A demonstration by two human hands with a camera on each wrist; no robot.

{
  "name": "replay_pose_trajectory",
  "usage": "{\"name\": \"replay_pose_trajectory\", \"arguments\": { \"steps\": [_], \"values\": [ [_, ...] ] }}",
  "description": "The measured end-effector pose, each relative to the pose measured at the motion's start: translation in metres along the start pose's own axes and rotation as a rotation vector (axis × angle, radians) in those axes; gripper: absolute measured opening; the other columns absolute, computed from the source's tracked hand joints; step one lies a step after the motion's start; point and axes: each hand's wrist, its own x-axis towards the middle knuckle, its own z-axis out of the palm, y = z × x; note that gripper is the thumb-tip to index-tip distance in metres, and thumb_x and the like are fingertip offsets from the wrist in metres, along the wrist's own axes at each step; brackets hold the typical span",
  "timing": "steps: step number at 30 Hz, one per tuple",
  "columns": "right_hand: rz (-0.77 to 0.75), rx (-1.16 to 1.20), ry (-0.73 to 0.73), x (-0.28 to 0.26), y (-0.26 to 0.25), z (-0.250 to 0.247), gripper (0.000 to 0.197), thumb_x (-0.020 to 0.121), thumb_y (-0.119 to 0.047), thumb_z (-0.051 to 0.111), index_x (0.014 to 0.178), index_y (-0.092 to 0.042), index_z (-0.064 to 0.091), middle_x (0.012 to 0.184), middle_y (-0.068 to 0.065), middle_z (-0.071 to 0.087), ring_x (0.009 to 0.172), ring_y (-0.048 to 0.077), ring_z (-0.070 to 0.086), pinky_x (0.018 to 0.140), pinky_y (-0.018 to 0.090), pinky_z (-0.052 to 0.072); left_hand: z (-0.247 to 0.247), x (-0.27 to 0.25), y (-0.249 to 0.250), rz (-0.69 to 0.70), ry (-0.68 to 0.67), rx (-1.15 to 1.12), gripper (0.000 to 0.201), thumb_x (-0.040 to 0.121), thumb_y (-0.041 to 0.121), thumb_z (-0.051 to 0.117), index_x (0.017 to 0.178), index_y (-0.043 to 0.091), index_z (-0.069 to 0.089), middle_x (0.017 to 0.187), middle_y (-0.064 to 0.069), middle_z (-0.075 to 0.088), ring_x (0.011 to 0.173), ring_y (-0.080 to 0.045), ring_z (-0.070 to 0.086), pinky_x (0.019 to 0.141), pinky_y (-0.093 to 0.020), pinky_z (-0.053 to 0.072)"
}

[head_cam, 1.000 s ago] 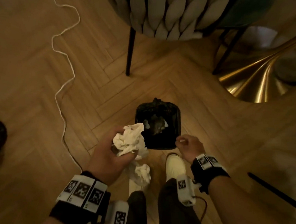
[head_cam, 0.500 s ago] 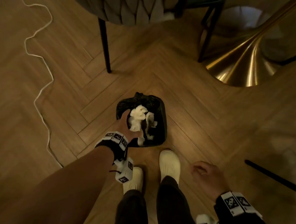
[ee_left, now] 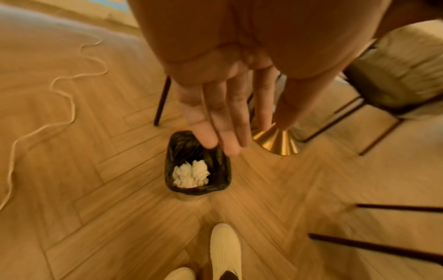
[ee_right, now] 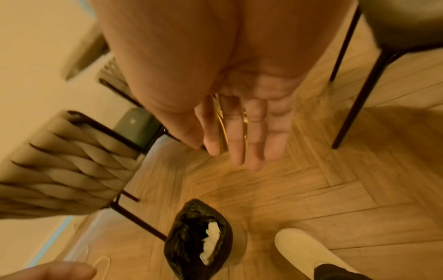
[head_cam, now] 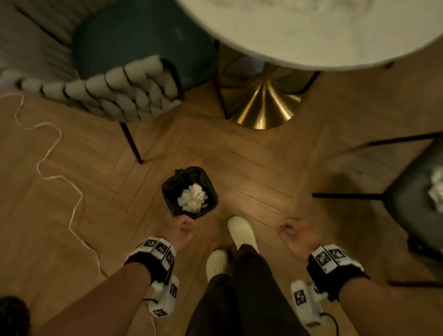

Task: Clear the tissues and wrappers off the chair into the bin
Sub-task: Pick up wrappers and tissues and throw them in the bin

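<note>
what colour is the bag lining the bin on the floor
Black. The bag lining the bin is glossy and crinkled, with white tissues inside; the left wrist view shows it best.

round table (head_cam: 316, 27) | white cord (head_cam: 51, 156) on floor | braided-back chair (head_cam: 120, 92)

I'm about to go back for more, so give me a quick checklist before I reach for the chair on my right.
1. Left hand empty, fingers straight: ok.
2. Right hand empty: ok.
3. Dropped tissues inside the bin: ok.
4. Chair cleared: not ok, crumpled tissues on its seat.
5. Wrappers left there: cannot tell, blurred.
6. Room in the bin: ok, seemingly.
</note>
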Motion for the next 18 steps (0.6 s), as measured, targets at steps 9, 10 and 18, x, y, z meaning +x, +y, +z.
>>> {"name": "replay_pose_trajectory", "arguments": {
  "steps": [9,10,18],
  "values": [
    [0.276,0.178,0.334,-0.187,0.115,-0.109,0.013,0.090,-0.025,0.057,0.092,-0.018,0.068,0.089,0.005,0.071,0.080,0.023,0.067,0.076,0.038,0.055,0.014,-0.095,0.148,0.220,-0.083,0.251,0.013,0.085,0.013,0.059,0.091,0.023,0.065,0.078,0.007,0.063,0.076,-0.012,0.058,0.060,-0.014,0.042],
    [0.298,0.210,0.367,-0.203,0.133,-0.119,0.009,0.090,-0.023,0.058,0.089,-0.021,0.067,0.091,0.006,0.071,0.082,0.025,0.068,0.080,0.041,0.056,0.021,-0.097,0.167,0.244,-0.108,0.287,0.012,0.086,0.016,0.060,0.091,0.026,0.065,0.082,0.007,0.064,0.079,-0.013,0.060,0.062,-0.018,0.044],
    [0.426,0.420,0.435,-0.260,0.284,-0.189,0.011,0.089,-0.015,0.058,0.083,-0.022,0.063,0.082,0.008,0.070,0.078,0.027,0.069,0.070,0.035,0.054,0.120,-0.078,0.322,0.436,-0.196,0.526,0.020,0.081,0.013,0.068,0.082,0.033,0.062,0.088,0.000,0.069,0.086,-0.018,0.064,0.078,-0.032,0.050]
  ]
}}
